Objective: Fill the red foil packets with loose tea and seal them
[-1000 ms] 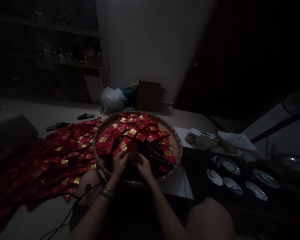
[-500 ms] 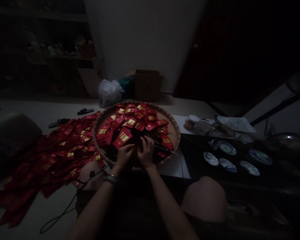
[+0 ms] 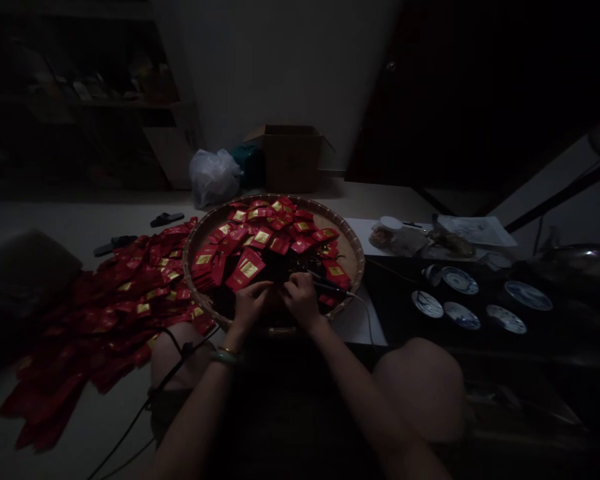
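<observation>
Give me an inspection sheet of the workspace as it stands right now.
Surface: pale surface, dimly lit.
Things: red gold-labelled sachets in a round woven tray; a sachet heap beside it.
Clutter: blue-and-white saucers, cardboard box, plastic bag.
Hands: left hand over the tray; right hand at a dark corded tool.
Cables: thin cable from the tool; black cable by the left leg.
Surroundings: shelves, door.

Dim room, pale wall (image 3: 280, 67), dark door (image 3: 430, 100) with a small round knob, shadowy shelves (image 3: 95, 103) at left, cardboard box (image 3: 293, 160) and white plastic bag (image 3: 213, 177) on pale floor (image 3: 80, 207)
</observation>
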The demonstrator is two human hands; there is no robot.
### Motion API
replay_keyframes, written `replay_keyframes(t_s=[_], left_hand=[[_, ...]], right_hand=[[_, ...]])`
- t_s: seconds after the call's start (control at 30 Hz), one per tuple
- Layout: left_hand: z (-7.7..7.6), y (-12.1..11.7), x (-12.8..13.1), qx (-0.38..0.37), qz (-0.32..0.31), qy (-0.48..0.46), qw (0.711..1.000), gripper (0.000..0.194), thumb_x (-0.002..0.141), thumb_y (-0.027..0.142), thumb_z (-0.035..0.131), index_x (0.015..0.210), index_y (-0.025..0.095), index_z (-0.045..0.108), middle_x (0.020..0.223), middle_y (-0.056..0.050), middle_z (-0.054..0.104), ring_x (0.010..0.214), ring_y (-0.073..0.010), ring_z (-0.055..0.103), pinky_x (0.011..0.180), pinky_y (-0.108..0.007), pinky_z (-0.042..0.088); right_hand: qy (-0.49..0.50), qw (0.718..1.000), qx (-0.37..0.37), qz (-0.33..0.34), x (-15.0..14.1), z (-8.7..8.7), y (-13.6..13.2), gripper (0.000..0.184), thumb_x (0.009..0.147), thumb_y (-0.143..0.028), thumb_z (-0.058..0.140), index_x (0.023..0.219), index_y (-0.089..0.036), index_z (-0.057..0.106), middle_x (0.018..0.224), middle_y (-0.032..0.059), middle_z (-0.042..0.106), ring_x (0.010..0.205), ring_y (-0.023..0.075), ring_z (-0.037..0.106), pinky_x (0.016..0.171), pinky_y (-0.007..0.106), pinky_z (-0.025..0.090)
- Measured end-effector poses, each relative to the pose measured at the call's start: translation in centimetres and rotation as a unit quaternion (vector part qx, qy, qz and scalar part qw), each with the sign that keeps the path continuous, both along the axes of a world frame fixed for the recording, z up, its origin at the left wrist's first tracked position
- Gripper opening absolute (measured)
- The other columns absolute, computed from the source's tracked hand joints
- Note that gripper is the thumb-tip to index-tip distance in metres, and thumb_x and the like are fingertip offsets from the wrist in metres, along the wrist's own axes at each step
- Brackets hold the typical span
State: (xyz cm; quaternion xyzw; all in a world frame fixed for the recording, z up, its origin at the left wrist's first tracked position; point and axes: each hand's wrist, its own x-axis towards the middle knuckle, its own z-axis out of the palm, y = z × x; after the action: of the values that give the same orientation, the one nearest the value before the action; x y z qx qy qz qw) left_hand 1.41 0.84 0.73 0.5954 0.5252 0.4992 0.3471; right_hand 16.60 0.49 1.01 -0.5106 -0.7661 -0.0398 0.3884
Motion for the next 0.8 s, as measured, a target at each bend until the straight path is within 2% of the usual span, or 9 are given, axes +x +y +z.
replay_keyframes(t_s=[0.17,0.3,0.43,0.5,0.57,0.6,0.7,0.73,0.8], left_hand=[[-0.7,0.1,-0.1,0.050,-0.010,0.038,0.998,0.019,0.076,0.023,0.059,0.089,0.018,0.073,0.086,-0.005,0.076,0.078,-0.0210,0.070,0.073,-0.031,0.055],[-0.7,0.1,-0.1,0.116,-0.013,0.111,0.987,0.019,0.081,0.022,0.057,0.093,0.017,0.071,0.086,-0.006,0.075,0.076,-0.0200,0.070,0.071,-0.030,0.055],[0.4,-0.4,0.0,0.211,0.000,0.282,0.936,0.043,0.076,0.026,0.067,0.118,0.019,0.060,0.106,-0.010,0.070,0.093,-0.0251,0.065,0.084,-0.039,0.051],[0.7,-0.7,-0.2,0.214,0.013,0.362,0.907,0.055,0.073,0.023,0.071,0.125,0.023,0.055,0.112,-0.009,0.066,0.096,-0.0261,0.062,0.083,-0.039,0.051],[0.6,-1.0,-0.6,0.211,0.022,0.394,0.894,0.056,0.074,0.020,0.069,0.128,0.025,0.052,0.109,-0.008,0.065,0.092,-0.0243,0.061,0.078,-0.035,0.052],[0.5,-1.1,-0.8,0.219,0.021,0.397,0.891,0.055,0.076,0.019,0.066,0.128,0.025,0.051,0.107,-0.008,0.065,0.092,-0.0237,0.060,0.078,-0.034,0.052],[0.3,-1.2,-1.2,0.262,-0.024,0.401,0.877,0.050,0.080,0.018,0.061,0.128,0.022,0.050,0.105,-0.009,0.061,0.097,-0.0242,0.056,0.084,-0.036,0.050],[0.4,-1.2,-1.2,0.275,-0.050,0.408,0.869,0.048,0.081,0.018,0.059,0.127,0.020,0.051,0.106,-0.010,0.061,0.097,-0.0243,0.055,0.085,-0.037,0.049],[0.6,-1.3,-1.1,0.287,-0.100,0.428,0.851,0.045,0.082,0.018,0.058,0.126,0.017,0.051,0.110,-0.011,0.060,0.096,-0.0243,0.055,0.085,-0.038,0.048]], right_hand=[[-0.062,0.996,-0.003,0.068,0.4,1.3,0.2,0.024,0.089,-0.015,0.047,0.070,-0.018,0.062,0.081,0.0072,0.060,0.080,0.0192,0.048,0.075,0.031,0.038],[-0.030,0.993,-0.080,0.081,0.9,1.8,0.5,0.012,0.086,-0.022,0.056,0.077,-0.018,0.063,0.073,0.0048,0.063,0.074,0.0183,0.051,0.075,0.033,0.036],[0.066,0.987,-0.143,0.037,1.8,2.0,0.6,0.011,0.085,-0.026,0.055,0.080,-0.020,0.063,0.071,0.0042,0.064,0.076,0.0196,0.052,0.078,0.034,0.038],[0.144,0.975,-0.164,0.038,2.0,2.1,0.5,0.012,0.084,-0.027,0.054,0.080,-0.020,0.064,0.077,0.0055,0.065,0.083,0.0209,0.053,0.079,0.034,0.040],[0.228,0.945,-0.216,0.095,2.1,2.3,0.2,0.015,0.083,-0.031,0.057,0.084,-0.020,0.067,0.084,0.0058,0.067,0.086,0.0209,0.056,0.079,0.034,0.043],[0.269,0.916,-0.261,0.141,2.1,2.3,0.0,0.019,0.081,-0.034,0.059,0.089,-0.019,0.068,0.087,0.0056,0.068,0.086,0.0207,0.058,0.079,0.034,0.044],[0.351,0.797,-0.417,0.260,1.9,2.2,-0.4,0.039,0.068,-0.043,0.071,0.097,-0.016,0.068,0.090,0.0042,0.070,0.084,0.0211,0.062,0.078,0.035,0.047],[0.364,0.767,-0.455,0.270,1.7,2.0,-0.4,0.042,0.065,-0.045,0.073,0.095,-0.015,0.069,0.087,0.0033,0.070,0.081,0.0208,0.062,0.077,0.035,0.047],[0.388,0.739,-0.493,0.244,1.4,1.3,-0.3,0.043,0.064,-0.051,0.072,0.084,-0.013,0.070,0.076,0.0020,0.069,0.073,0.0190,0.061,0.073,0.034,0.047]])
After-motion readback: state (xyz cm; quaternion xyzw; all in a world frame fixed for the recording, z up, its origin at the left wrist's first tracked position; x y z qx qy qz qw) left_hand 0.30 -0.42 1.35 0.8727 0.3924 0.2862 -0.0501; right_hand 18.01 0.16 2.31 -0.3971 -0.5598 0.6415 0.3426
